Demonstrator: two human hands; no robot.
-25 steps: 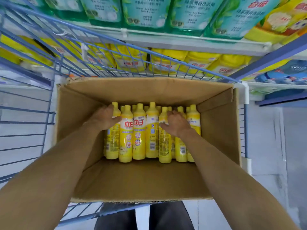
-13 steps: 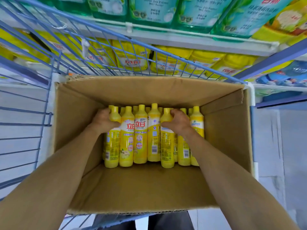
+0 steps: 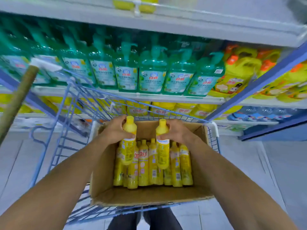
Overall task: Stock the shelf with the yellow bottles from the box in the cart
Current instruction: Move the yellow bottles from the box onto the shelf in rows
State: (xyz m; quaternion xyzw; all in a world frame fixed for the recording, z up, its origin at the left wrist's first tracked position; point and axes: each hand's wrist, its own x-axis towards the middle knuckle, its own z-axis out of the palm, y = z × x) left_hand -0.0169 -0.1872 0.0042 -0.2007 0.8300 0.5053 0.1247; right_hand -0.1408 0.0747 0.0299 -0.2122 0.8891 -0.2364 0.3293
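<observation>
"Yellow plastic bottles, seen from the head camera: where do they sit?"

"Most stand upright in rows at the far end of the open brown cardboard box (image 3: 149,195), which rides in the blue wire cart (image 3: 54,146). Two more are held above those rows, over the box's far half."

"And the hands?"

"The left hand (image 3: 114,130) has its fingers and thumb curled round the shoulder of one tall yellow bottle (image 3: 127,146). The right hand (image 3: 176,131) grips a second yellow bottle (image 3: 162,151) the same way. Both bottles hang cap up, long axes near vertical. I cannot tell whether their bases are clear of the boxed rows."

"Which way is the shelf?"

"Straight beyond the box's far wall, past the cart's wire front. Blurred yellow containers (image 3: 179,109) sit there under a white shelf board (image 3: 149,96) that carries green pump bottles (image 3: 152,75). I judge the coming move to be up and forward over that wall. Both hands look about equally near."
</observation>
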